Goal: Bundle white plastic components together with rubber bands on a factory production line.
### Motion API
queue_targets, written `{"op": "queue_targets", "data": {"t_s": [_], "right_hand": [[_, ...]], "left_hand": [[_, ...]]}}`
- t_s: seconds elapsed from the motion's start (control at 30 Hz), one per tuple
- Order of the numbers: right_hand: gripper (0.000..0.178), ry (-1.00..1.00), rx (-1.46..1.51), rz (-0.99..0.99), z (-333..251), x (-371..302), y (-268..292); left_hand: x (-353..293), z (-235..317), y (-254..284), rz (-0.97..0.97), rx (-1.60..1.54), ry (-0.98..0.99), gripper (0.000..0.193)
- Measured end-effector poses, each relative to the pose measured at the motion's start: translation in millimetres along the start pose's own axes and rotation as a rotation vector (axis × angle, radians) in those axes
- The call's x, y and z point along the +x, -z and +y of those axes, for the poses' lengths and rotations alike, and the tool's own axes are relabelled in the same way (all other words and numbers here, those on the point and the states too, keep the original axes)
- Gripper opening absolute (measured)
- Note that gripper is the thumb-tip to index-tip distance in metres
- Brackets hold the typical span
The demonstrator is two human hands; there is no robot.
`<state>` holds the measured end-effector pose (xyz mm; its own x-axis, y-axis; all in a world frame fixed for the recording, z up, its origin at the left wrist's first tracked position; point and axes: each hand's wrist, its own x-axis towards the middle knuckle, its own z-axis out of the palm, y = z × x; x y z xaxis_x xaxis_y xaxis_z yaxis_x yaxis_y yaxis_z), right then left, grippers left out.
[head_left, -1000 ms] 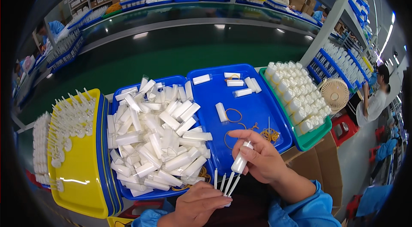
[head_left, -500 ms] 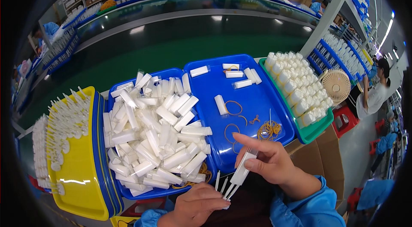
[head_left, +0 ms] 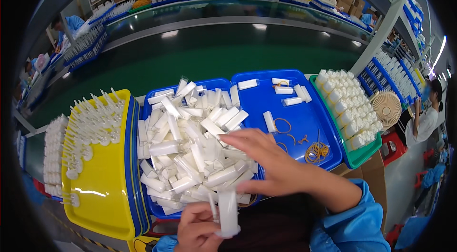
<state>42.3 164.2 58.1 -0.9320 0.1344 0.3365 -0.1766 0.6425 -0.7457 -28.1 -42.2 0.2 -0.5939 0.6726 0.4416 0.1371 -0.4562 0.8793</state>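
Observation:
Low at the front, my left hand [head_left: 196, 227] is closed around a white plastic piece with a round base [head_left: 228, 211]. A thin white stem stands beside that piece, by my fingers. My right hand [head_left: 281, 166] reaches left with its fingers stretched out, over the near right part of a heap of white blocks in clear sleeves [head_left: 190, 142]; I see nothing in it. The heap fills a blue tray [head_left: 147, 92]. Just right of it, a second blue tray [head_left: 252, 106] carries a few sleeved blocks [head_left: 269, 122] and tan rubber bands [head_left: 316, 153].
On the left is a stacked yellow tray [head_left: 97, 176] bearing stemmed white pieces [head_left: 95, 118]. A green tray [head_left: 369, 153] of banded white bundles and a beige fan [head_left: 386, 108] are at right. Beyond runs a green conveyor belt [head_left: 190, 54], with other people working across it.
My right hand has left the piece at my left hand and moved up and left over the heap, its fingers spreading. The view has shifted, so the trays appear further right.

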Motion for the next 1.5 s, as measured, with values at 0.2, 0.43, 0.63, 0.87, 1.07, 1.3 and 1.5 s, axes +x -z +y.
{"op": "queue_targets", "data": {"t_s": [0.2,0.43,0.63,0.87,1.07,1.3,1.5], "right_hand": [[0.031,0.137,-0.291,-0.097,30,32,-8],[0.016,-0.204,0.519,0.415,26,16,-10],[0.026,-0.512,1.008,0.313,-8,-10,2],[0.035,-0.567,1.151,0.224,-6,-26,8],[0.032,-0.391,0.947,0.098,-9,-41,18],[0.017,-0.29,0.153,0.044,-20,-45,27],[0.01,-0.593,0.497,-0.074,-40,-46,29]], "left_hand": [[12,15,1,0.032,0.054,0.028,0.018],[15,7,-2,-0.162,0.209,-0.031,0.015],[19,-4,-14,-0.335,0.246,-0.053,0.016],[29,4,-27,-0.281,0.146,-0.084,0.013],[29,2,-24,-0.37,0.113,-0.091,0.011],[32,1,-18,-0.406,0.117,-0.062,0.011],[28,-3,-13,-0.477,0.037,-0.173,0.015]]}}
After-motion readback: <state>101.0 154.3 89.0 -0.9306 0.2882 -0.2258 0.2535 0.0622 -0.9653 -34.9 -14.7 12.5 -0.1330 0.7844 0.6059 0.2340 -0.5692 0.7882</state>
